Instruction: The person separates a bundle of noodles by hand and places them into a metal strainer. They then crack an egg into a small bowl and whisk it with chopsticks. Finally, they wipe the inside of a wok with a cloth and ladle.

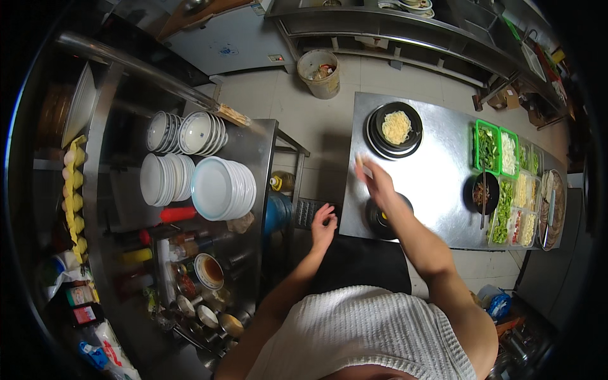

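My left hand (324,228) hovers beside the near left corner of a stainless steel table (441,142), fingers curved and apart, with nothing in them. My right hand (376,182) is over the table's left part, blurred, so I cannot tell whether its fingertips pinch something. Under my right forearm a round dark vessel (377,223) is partly hidden. Beyond the hand, noodles (396,127) fill a black bowl (416,126) resting on other round dishware. Farther right, a black bowl (494,192) contains what looks like minced meat, with chopsticks (483,202) lying across it.
Green baskets (476,142) and clear tubs of cut vegetables (501,216) line the table's right, beside a round chopping board (546,228) with a knife (551,209). Stacked plates (223,187) and bowls (197,133) stand on the left counter. A bucket (319,88) stands on the floor.
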`<act>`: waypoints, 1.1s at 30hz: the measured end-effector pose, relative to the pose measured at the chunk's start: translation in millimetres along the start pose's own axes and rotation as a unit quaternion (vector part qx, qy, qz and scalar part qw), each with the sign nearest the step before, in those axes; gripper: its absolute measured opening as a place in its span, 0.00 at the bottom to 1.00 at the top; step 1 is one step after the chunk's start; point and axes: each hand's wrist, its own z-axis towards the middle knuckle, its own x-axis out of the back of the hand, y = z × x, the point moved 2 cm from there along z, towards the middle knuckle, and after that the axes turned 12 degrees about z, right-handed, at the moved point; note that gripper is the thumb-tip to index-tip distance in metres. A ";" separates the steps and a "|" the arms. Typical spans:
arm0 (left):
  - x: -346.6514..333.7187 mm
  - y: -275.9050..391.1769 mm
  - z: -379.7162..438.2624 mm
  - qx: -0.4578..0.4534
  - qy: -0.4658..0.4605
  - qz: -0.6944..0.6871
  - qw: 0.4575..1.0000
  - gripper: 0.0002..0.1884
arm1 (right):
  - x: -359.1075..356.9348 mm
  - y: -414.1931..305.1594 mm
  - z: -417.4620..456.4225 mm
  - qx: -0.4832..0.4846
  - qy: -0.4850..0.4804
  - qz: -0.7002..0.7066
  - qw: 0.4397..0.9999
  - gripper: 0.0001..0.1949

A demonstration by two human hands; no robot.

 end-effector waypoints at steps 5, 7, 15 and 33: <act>56.8 4.6 30.9 0.056 0.006 0.001 0.998 0.26 | -109.9 -34.7 149.7 0.166 0.078 -0.026 0.983 0.30; 68.0 -5.6 44.1 0.059 -0.019 -0.001 0.998 0.26 | -104.8 0.2 118.3 0.132 -0.021 -0.084 0.987 0.28; 10.3 -9.9 73.7 0.198 -0.329 0.078 0.920 0.28 | 123.6 -44.3 -143.8 0.238 0.230 -0.237 0.914 0.16; -145.6 9.9 26.4 0.203 -0.373 0.098 0.900 0.15 | 269.3 -301.6 -188.7 0.292 0.432 -0.689 0.502 0.21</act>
